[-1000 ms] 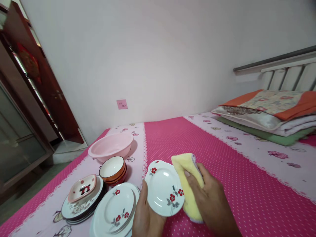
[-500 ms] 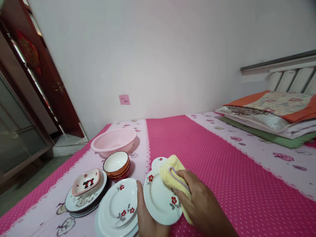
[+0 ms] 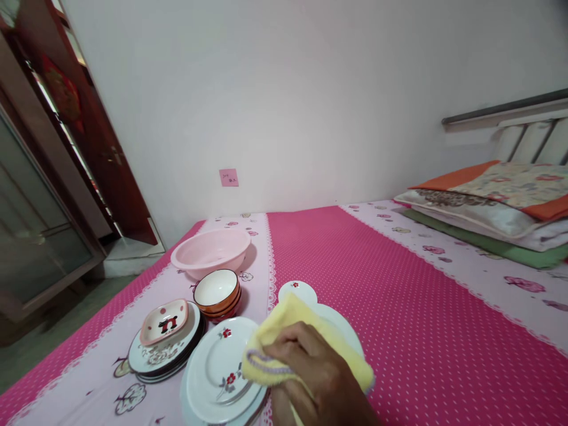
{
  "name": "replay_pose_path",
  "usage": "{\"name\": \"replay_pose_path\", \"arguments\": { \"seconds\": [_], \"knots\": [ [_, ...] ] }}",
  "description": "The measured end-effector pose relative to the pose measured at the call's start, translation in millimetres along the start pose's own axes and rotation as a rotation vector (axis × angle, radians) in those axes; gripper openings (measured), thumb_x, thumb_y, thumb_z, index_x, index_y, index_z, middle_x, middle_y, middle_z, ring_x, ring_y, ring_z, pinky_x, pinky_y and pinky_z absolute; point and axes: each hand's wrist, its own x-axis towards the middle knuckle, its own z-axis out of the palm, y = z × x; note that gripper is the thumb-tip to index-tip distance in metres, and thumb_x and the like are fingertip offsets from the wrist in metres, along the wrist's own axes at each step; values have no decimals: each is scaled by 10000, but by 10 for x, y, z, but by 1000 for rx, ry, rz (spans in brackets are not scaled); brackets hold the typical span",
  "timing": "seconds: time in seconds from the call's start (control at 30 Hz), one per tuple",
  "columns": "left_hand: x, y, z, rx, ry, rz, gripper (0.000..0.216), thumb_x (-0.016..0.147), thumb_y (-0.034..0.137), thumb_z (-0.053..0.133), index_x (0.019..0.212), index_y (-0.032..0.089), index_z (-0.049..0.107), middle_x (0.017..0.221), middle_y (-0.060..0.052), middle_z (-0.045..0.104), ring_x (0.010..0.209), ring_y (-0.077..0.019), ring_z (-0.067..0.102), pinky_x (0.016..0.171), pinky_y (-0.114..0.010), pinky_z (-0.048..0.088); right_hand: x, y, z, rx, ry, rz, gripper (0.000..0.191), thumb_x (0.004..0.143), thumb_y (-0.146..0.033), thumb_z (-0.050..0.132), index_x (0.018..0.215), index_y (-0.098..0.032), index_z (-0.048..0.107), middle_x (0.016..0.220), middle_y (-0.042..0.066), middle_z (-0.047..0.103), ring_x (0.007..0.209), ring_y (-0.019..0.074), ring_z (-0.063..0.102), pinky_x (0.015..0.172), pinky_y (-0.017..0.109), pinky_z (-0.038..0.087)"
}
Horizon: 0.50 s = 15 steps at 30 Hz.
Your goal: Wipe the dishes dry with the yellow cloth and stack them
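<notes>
My right hand (image 3: 322, 376) is closed around a yellow cloth (image 3: 306, 319) with a purple edge. The cloth is spread out low in the middle of the view. Below it, close against my right hand, a small part of my left hand (image 3: 283, 405) shows; its fingers and whatever they hold are mostly hidden. From behind the cloth's right side a white plate (image 3: 344, 325) shows in part. A small white saucer (image 3: 297, 290) with a red flower lies just beyond it. To the left of my hands is a stack of white plates (image 3: 222, 370) with red flowers.
Further left, a pink-rimmed dish (image 3: 164, 322) sits on dark-edged plates (image 3: 195, 340). Behind them stand stacked orange bowls (image 3: 217, 293) and a pink basin (image 3: 212, 251). A pink bedspread (image 3: 377, 266) lies underneath. Folded bedding (image 3: 492, 201) is at the far right, against the wall.
The cloth has moved left and down and now lies spread wider. My left hand and the flowered plate it held are now mostly out of sight. The view has shifted slightly.
</notes>
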Motion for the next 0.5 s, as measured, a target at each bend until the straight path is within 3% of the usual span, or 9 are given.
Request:
{"name": "replay_pose_path", "arguments": {
  "seconds": [0.07,0.13,0.23,0.3,0.4,0.5],
  "knots": [
    [72,-62,166,-128,-45,-7,322,950,266,464,1086,279,756,1258,-20,728,730,-132,679,603,-187,528,18,49,-23,-85,143,-25,361,902,-62,501,1159,-235,686,1059,63,650,987,202,646,853,298,544],
    [161,-181,358,-272,-85,9,371,960,298,436,1117,243,768,1242,-45,741,1009,-172,704,858,-217,556,23,129,-77,-213,271,-50,413,916,-44,456,1228,-226,658,1085,75,656,999,211,648,859,314,550],
    [248,-337,510,-460,-192,-114,419,960,406,465,1072,180,800,1196,-106,765,1241,-231,639,1121,-318,430,9,253,-153,-397,363,-12,417,915,-43,430,1220,-213,658,1069,88,663,981,237,647,846,357,551],
    [270,-362,490,-563,-222,-165,449,955,465,495,1072,168,809,1188,-135,770,1268,-285,628,1162,-392,391,-20,310,-184,-470,314,61,417,883,-31,414,1146,-217,678,1022,86,666,937,252,645,818,383,546],
    [286,-279,383,-604,-188,-124,445,954,479,526,1092,166,809,1149,-149,783,1198,-324,673,1144,-456,409,-100,321,-215,-520,182,148,388,792,-20,437,983,-234,699,920,68,679,846,260,647,742,378,536],
    [283,-123,299,-582,-173,-71,440,959,489,525,1051,172,815,1075,-135,803,1136,-323,703,1104,-458,449,-180,236,-220,-437,80,103,385,712,-24,483,933,-257,695,911,41,700,819,236,659,722,328,534]
  ]
}}
